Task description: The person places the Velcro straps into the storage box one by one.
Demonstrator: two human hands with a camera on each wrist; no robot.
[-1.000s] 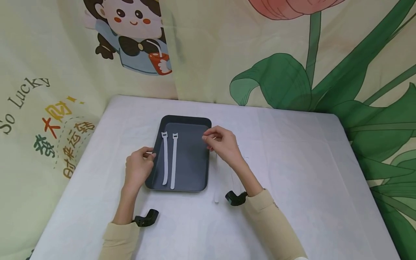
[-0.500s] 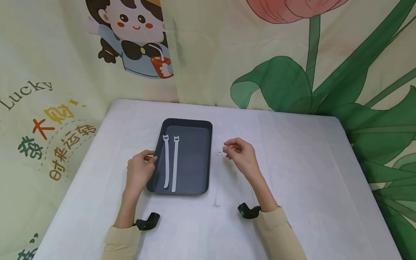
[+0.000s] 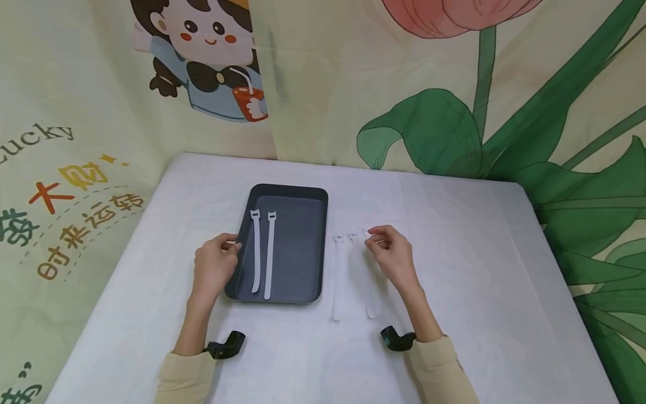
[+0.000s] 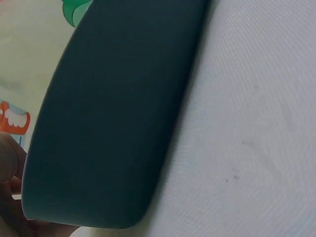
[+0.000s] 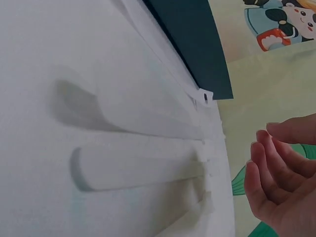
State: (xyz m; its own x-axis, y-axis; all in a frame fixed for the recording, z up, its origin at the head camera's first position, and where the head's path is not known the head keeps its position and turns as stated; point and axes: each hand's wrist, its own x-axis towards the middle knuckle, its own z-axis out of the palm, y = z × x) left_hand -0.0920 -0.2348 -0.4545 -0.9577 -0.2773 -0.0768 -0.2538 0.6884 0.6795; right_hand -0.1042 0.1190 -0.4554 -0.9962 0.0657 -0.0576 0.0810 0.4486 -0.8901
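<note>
My left hand (image 3: 215,262) pinches the left rim of a dark grey tray (image 3: 298,252). In the left wrist view its fingers (image 4: 11,165) curl at the end of the tray's side wall. Two white cable tie straps (image 3: 270,255) with slotted heads lie lengthwise in the tray's left half. To the right of the tray, several more white straps (image 3: 337,280) lie on the white cloth, faint against it. Over the heads of these straps hovers my right hand (image 3: 393,255). Its fingers are loosely bent with nothing between them in the right wrist view.
A white cloth covers the table (image 3: 479,292), whose back edge meets a printed curtain (image 3: 323,101). Each wrist wears a black camera, the left one (image 3: 227,345) low before the tray and the right one (image 3: 397,339) near the straps' lower ends.
My right hand has moved right and toward me, from the tray's right rim to beyond the loose straps, uncovering them. My left hand keeps its hold on the rim.
</note>
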